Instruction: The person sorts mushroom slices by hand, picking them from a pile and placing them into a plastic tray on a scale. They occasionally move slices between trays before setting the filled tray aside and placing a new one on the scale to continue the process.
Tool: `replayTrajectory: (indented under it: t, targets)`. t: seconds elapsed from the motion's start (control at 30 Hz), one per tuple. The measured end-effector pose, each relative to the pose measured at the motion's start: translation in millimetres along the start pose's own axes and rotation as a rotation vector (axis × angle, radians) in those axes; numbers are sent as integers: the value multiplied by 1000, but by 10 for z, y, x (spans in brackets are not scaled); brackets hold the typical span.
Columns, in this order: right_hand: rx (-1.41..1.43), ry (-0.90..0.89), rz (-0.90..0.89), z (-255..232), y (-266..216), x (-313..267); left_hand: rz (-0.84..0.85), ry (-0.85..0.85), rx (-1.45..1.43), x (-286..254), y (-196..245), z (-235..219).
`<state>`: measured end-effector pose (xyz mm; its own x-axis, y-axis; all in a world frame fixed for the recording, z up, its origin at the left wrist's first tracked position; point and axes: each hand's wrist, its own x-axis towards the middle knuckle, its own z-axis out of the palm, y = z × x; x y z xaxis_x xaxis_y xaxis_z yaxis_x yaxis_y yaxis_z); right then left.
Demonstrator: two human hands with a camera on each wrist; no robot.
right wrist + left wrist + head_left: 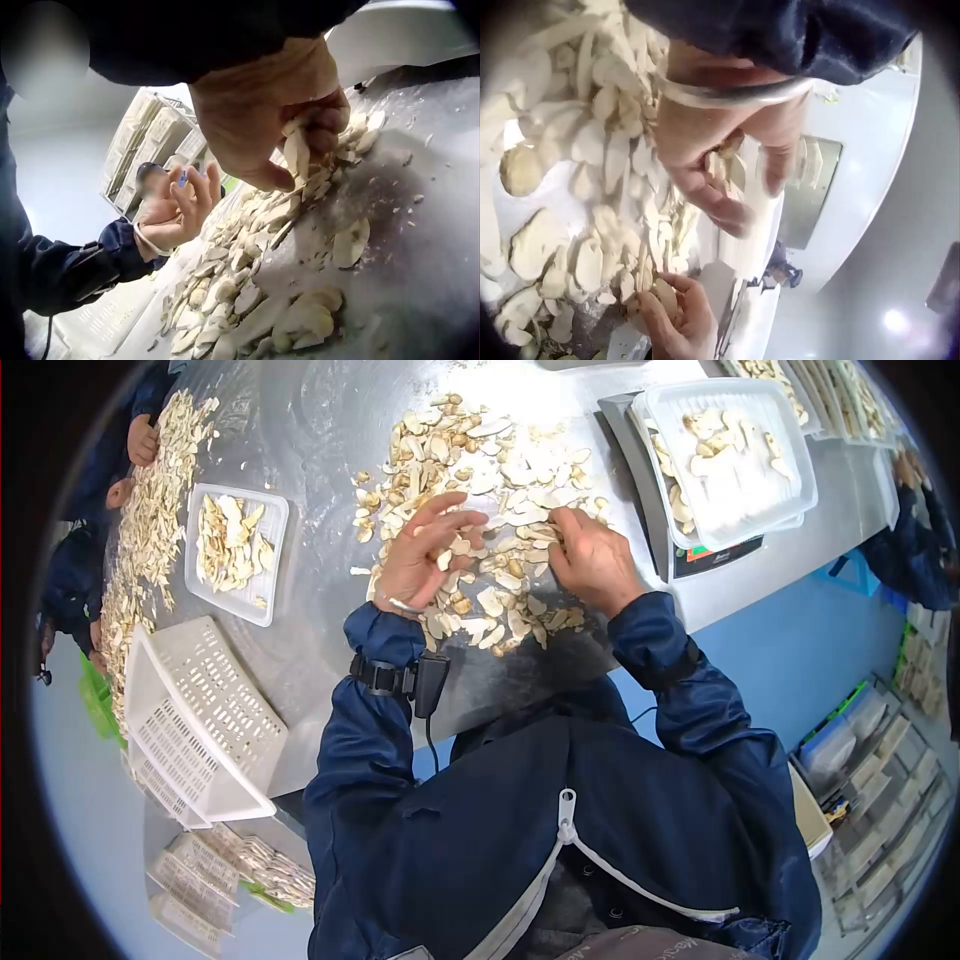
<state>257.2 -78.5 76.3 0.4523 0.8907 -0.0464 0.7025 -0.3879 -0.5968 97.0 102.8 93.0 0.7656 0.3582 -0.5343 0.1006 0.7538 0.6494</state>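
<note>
Pale mushroom slices lie in a loose heap on the steel table, with both hands over its near half. My left hand has its palm turned inward and its fingers bent; in the left wrist view a few slices sit in the palm behind those fingers. To the right, my right hand is low at the heap's edge. Its thumb and fingers pinch a mushroom slice, best seen in the right wrist view. Single slices, one being a flat slice, lie on the wet metal nearby.
A clear tray with slices sits on a scale at right. Left of the heap stands another tray of slices, with a white perforated basket nearer me. Other people's hands are at a long slice pile.
</note>
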Motion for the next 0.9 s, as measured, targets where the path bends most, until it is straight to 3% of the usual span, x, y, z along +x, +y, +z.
replayTrajectory:
  t: [0.1, 0.23, 0.27, 0.4, 0.5, 0.57, 0.63, 0.73, 0.8, 0.9]
  targets:
    - [-40, 33, -43, 60, 35, -20, -33, 103, 523, 152, -152, 3]
    - [-28, 11, 25, 42, 37, -81, 509, 106, 1256, 336, -398, 197]
    - [-28, 8, 32, 42, 37, -102, 485, 112, 1452, 353, -412, 217]
    - [4, 42, 35, 21, 57, -187, 419, 91, 1755, 391, -378, 394]
    - [12, 96, 4, 79, 125, -259, 404, 75, 1562, 386, -397, 346]
    - [-22, 76, 21, 102, 146, -306, 98, 84, 1120, 325, -290, 321]
    - [-12, 96, -3, 86, 147, -337, 165, 89, 783, 270, -237, 276]
    - [53, 128, -89, -61, 71, -381, 164, 143, 623, 168, 1, 377]
    - [68, 72, -133, -435, -89, -435, 242, 137, 758, 81, 250, 670]
    - [198, 402, -77, -1181, -157, -429, 462, 49, 904, 73, 571, 1307]
